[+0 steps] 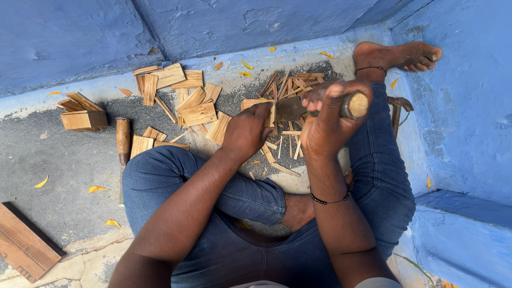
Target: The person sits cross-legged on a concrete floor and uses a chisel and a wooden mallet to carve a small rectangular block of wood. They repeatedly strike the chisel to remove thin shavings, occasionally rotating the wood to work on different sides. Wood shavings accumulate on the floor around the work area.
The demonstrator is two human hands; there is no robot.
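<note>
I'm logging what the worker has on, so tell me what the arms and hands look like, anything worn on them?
Both forearms are bare, with no gloves on the left hand or the right hand. A thin black beaded bracelet circles the right wrist. At the bottom edge, a pale sleeve hem just shows on the right upper arm. No rings can be made out.
</note>
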